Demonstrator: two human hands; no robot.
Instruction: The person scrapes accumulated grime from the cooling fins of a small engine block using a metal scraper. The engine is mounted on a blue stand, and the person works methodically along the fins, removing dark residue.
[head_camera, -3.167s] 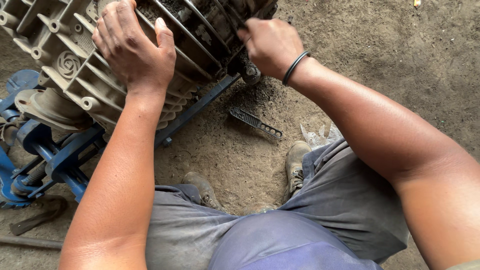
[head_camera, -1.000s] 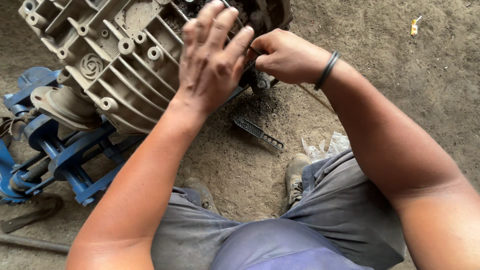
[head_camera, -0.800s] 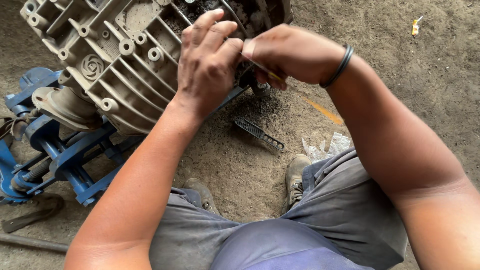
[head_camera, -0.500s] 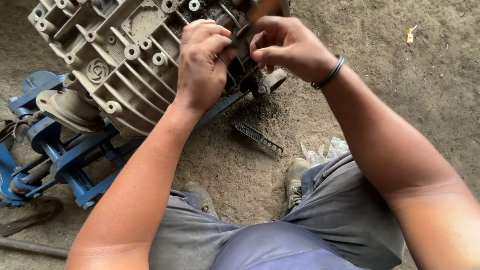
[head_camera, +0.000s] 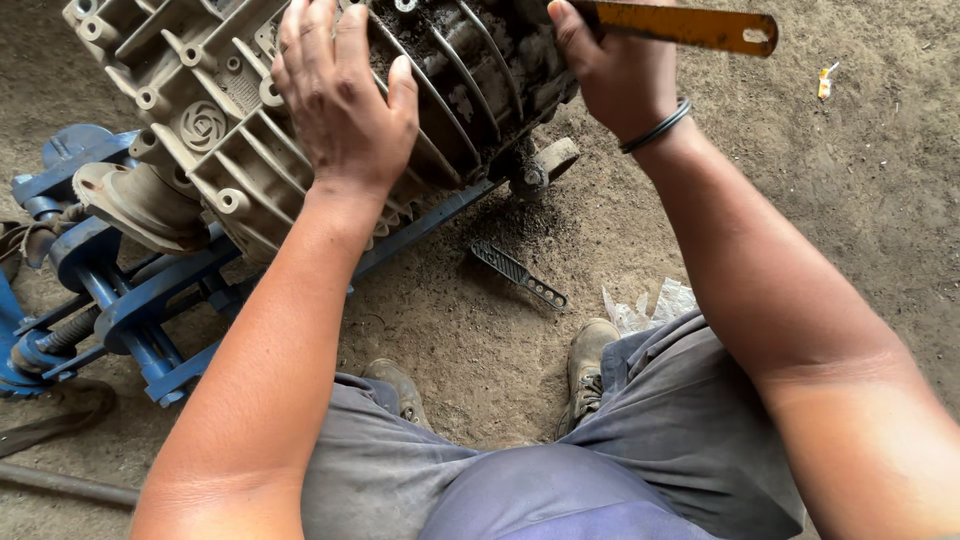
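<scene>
So the big ribbed metal casing (head_camera: 300, 110) sits up around 11 o'clock, dirty grey, with black grime packed between its ribs, and it's propped on a blue steel stand (head_camera: 130, 300) out at 9 o'clock. The left hand (head_camera: 340, 100) is laid flat on top of the casing, fingers spread and relaxed, palm pressing on the ribs, not gripping anything. The right hand (head_camera: 615, 70) is at 1 o'clock, closed around a flat yellow-orange metal strip (head_camera: 690, 25) that sticks out to the right, with a hole near its far end. There's a black band (head_camera: 655, 125) on that wrist.

On the dirt floor (head_camera: 850, 200) just below the casing, right about dead centre, lies a small dark perforated metal bar (head_camera: 518, 274), next to a patch of black crumbs. A crumpled bit of clear plastic wrapper (head_camera: 650, 303) is at 4 o'clock from that, touching the grey trouser leg. A tiny yellow scrap (head_camera: 824, 82) of packaging sits way out at 2 o'clock. Two worn boots (head_camera: 590, 355) poke out at 6.
</scene>
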